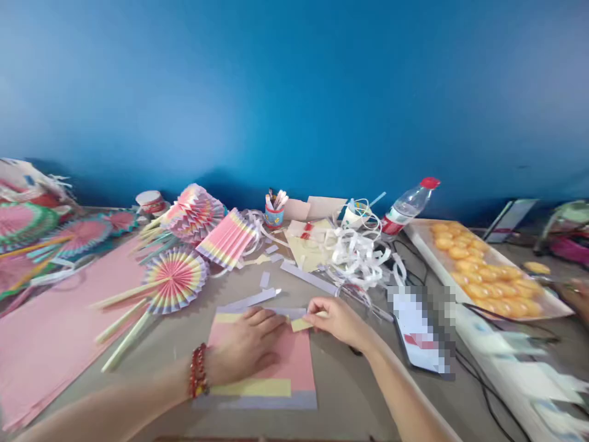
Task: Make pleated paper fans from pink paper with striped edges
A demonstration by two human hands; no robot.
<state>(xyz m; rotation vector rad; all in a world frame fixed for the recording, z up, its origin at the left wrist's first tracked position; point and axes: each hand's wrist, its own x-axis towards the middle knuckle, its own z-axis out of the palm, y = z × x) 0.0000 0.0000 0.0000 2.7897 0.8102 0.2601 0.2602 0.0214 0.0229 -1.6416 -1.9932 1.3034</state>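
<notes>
A pink paper sheet (297, 362) with yellow and lilac strips along its near and far edges lies on the table before me. My left hand (248, 345), with red beads at the wrist, rests palm down on it, fingers stretched out. Between the thumb and finger of my right hand (338, 320) is the short end of a yellow paper strip (301, 324), at the sheet's far right corner. Just beyond the sheet lie a lilac paper strip (251, 299) and small lilac scraps (264, 280).
Pleated paper fans (173, 281) and pink sheets (59, 331) lie at left. A pen cup (275, 216), curled white strips (361, 255) and a red-capped bottle (409, 209) stand or lie behind. At right are a phone (421, 334), cables and a tray (423, 236) of yellow food.
</notes>
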